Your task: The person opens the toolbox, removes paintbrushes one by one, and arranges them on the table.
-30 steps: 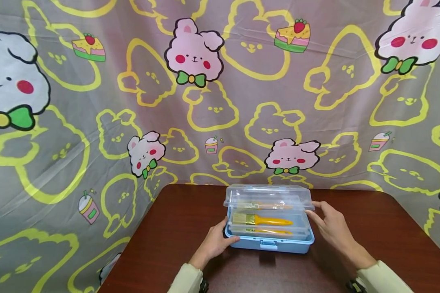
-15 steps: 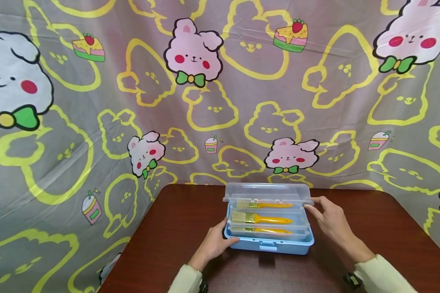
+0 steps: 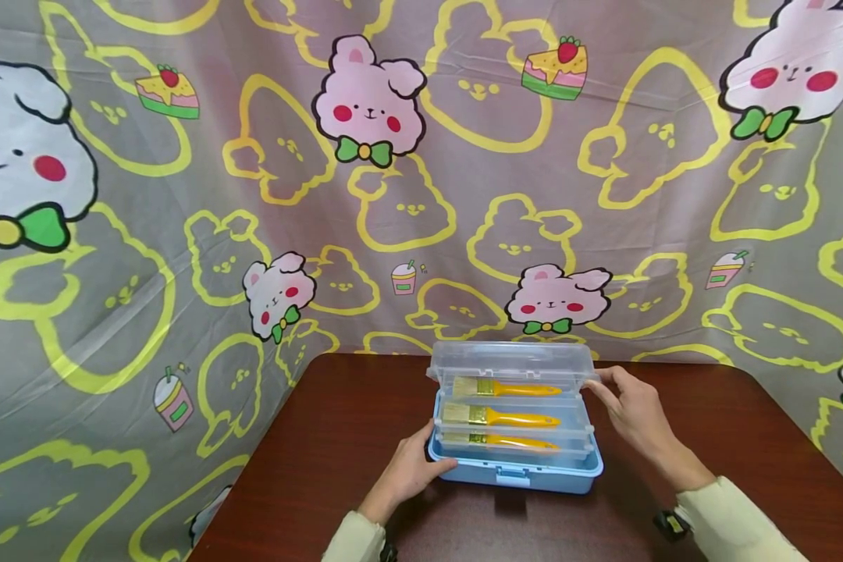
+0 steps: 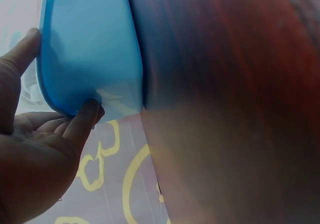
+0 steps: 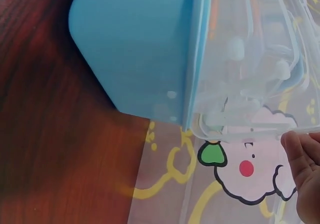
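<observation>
A light blue plastic toolbox (image 3: 555, 478) stands on the table with its clear lid (image 3: 513, 357) raised and tilted back. Inside, clear trays (image 3: 572, 414) are spread in steps. They bear three paintbrushes with yellow handles: a rear paintbrush (image 3: 530, 389), a middle paintbrush (image 3: 523, 420) and a front paintbrush (image 3: 527, 443). My left hand (image 3: 406, 468) grips the toolbox at its front left corner, thumb on the rim and fingers against the end wall (image 4: 95, 44). At the lid's right end, my right hand (image 3: 635, 410) pinches the edge between thumb and fingers.
The dark brown wooden table (image 3: 323, 437) extends around the toolbox on both sides. A patterned curtain (image 3: 372, 218) with rabbit faces hangs right behind the table and along its left side. A white latch (image 3: 513, 478) is at the toolbox's front.
My right hand has lifted the lid up and back, and the stepped trays have spread with it. The rear paintbrush shows more plainly. My left hand has kept its grip on the corner.
</observation>
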